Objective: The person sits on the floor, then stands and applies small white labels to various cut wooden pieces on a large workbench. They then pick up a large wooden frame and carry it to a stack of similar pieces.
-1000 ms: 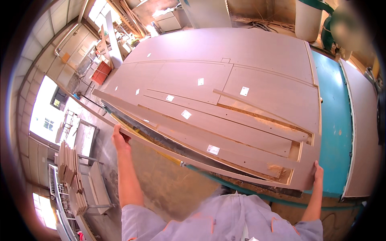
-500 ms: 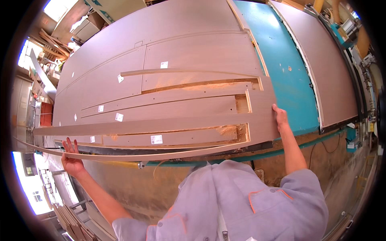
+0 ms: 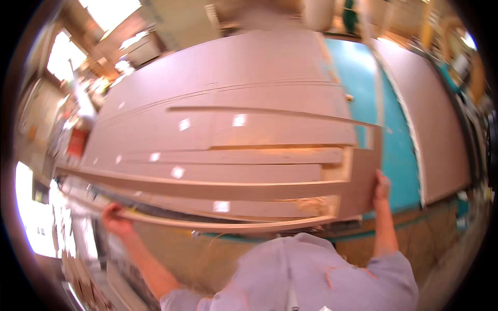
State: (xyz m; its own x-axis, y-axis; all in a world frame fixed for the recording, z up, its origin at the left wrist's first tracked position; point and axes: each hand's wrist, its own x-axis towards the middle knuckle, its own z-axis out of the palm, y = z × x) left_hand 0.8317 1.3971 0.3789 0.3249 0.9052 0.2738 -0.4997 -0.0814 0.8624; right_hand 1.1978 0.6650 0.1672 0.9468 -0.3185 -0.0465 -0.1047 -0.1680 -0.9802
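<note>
Both of my hands hold a large brown board offcut (image 3: 360,179), a fork-shaped frame with long thin strips running left from its wide right end. My left hand (image 3: 118,220) is closed around the nearest strip, close to its left part; blur softens the fingers. My right hand (image 3: 382,187) grips the right edge of the wide end, the thumb side showing and the other fingers hidden behind. The offcut is tilted and lifted off the cut panels (image 3: 275,171). White labels (image 3: 221,207) lie on those panels, and pale sawdust (image 3: 311,205) fills the grooves.
A teal table surface (image 3: 399,155) shows to the right, with another brown board (image 3: 430,129) beyond it. At the far left stand a red box (image 3: 78,141) and cluttered pieces. Long boards (image 3: 83,277) lean at the lower left.
The offcut has risen from the panels, its right end tilting up and shifting right, with a gap now showing underneath. Both hands moved with it. The whole view has shifted and blurred.
</note>
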